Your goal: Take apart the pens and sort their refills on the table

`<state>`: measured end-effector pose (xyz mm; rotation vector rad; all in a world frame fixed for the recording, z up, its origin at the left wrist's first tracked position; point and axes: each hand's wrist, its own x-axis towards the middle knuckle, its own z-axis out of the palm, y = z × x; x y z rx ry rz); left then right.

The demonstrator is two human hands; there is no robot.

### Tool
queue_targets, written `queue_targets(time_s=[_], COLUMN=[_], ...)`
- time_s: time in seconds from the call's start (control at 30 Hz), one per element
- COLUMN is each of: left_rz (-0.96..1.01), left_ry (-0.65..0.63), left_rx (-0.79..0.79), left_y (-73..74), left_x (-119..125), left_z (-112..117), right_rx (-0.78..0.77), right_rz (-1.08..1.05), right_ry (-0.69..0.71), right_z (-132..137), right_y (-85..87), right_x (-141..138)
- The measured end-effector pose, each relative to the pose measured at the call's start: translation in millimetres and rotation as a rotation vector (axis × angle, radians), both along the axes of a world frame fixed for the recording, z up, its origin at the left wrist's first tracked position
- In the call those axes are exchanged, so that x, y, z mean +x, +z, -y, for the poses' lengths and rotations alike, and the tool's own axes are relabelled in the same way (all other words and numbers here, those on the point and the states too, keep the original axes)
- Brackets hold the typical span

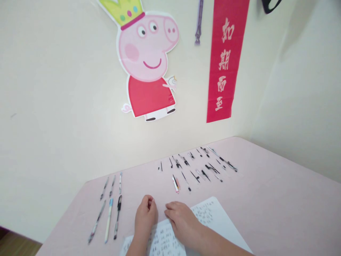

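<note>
My left hand (145,215) rests on the pink table (279,199) with its fingers curled in; I cannot see anything in it. My right hand (181,217) lies flat, palm down, on a white sheet of handwritten paper (213,217). The two hands are close together, almost touching. Several assembled pens (109,213) lie in rows to the left of my left hand. Beyond my hands, many small pen parts (199,167) are laid out in rows, with a white and pink pen piece (176,184) nearest.
The table stands in a corner between two cream walls. A cartoon pig cut-out (149,67) and a red banner with characters (226,60) hang on the far wall. The table's left edge drops to a wooden floor (13,245).
</note>
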<state>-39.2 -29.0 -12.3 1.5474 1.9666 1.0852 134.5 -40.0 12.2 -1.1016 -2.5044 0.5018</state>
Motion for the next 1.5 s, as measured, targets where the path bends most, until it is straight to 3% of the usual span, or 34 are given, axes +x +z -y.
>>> queue_targets(time_s=[0.3,0.67,0.9,1.0,1.17,1.23,1.43,1.5], left_rz=[-0.016,-0.118,-0.075,-0.004,0.337,0.387,0.195,-0.004], left_ry=[-0.002,-0.018,-0.021,-0.011,0.018,0.035,0.170,0.208], left_rx=[0.022,-0.009,0.059,0.099,0.088,0.086,0.060,0.038], left_y=[6.7,14.0,7.0,7.1,15.6,18.6,27.0,32.1], left_x=[4.6,10.6,8.9,9.4,6.8,-0.6,-40.3,-52.0], left_z=[3.7,10.0,9.1,9.6,12.7,11.8,0.7,-1.2], right_rx=[0.006,0.073,0.091,0.092,0.081,0.072,0.035,0.023], right_rz=[-0.034,-0.089,-0.074,-0.073,-0.101,-0.116,-0.153,-0.161], right_ry=[-0.020,0.033,0.046,0.048,0.049,0.055,0.057,0.056], right_z=[6.8,4.4,4.1,4.1,3.3,3.0,3.5,3.8], right_y=[-17.9,-12.7,-11.8,-11.5,-10.9,-11.4,-13.0,-12.2], right_x=[5.2,10.4,11.0,11.6,12.1,12.1,13.0,13.3])
